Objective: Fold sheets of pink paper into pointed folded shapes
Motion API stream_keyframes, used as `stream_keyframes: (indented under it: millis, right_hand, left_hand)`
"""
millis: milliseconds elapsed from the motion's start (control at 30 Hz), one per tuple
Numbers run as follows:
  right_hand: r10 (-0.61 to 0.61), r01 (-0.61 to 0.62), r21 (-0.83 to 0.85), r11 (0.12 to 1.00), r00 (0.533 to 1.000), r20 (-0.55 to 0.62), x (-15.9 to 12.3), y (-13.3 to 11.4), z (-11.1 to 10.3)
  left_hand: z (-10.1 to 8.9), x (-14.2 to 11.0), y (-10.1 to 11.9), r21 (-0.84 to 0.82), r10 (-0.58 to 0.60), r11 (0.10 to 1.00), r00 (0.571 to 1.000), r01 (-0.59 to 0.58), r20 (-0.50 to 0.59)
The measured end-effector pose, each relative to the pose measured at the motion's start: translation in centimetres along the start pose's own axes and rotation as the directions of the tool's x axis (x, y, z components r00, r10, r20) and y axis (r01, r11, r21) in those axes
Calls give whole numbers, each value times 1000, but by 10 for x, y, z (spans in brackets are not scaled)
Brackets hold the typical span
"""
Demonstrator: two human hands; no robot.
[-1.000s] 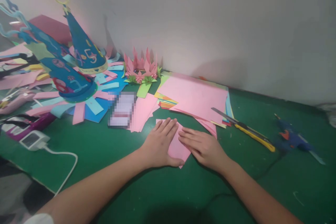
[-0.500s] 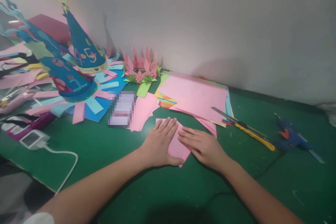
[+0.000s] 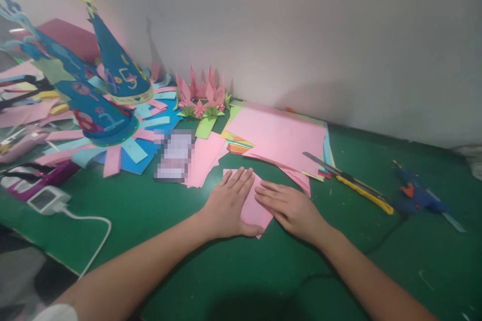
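Note:
A small pink sheet of paper [image 3: 253, 209] lies on the green table [image 3: 158, 220] in front of me. My left hand [image 3: 228, 205] rests flat on its left part, fingers stretched out and together. My right hand [image 3: 291, 208] lies flat on its right edge, fingers extended toward the left hand. Most of the sheet is hidden under the two hands.
A stack of pink and coloured paper [image 3: 280, 138] lies just behind, with a yellow utility knife [image 3: 354, 182] at its right. A blue glue gun [image 3: 416, 195] is far right. Blue party hats [image 3: 109, 85], a pink paper flower [image 3: 203, 94], paper strips and a white charger [image 3: 48, 199] stand left.

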State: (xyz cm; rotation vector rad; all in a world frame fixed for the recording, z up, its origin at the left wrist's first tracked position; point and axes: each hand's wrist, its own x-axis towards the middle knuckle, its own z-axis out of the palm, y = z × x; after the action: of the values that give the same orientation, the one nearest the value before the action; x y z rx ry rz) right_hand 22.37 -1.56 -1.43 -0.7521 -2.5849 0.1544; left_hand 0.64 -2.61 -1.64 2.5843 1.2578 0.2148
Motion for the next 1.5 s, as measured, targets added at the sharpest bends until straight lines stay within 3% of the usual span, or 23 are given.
stream_keyframes:
  millis: [833, 1500]
  right_hand:
    - [-8, 7, -1, 1000, 1000, -19, 1, 0, -1]
    - [9, -9, 1, 1000, 1000, -11, 3, -2, -3]
  left_hand:
    - [-6, 2, 4, -101, -36, 994, 998, 31, -53]
    - [-7, 2, 0, -44, 24, 999, 998, -27, -54]
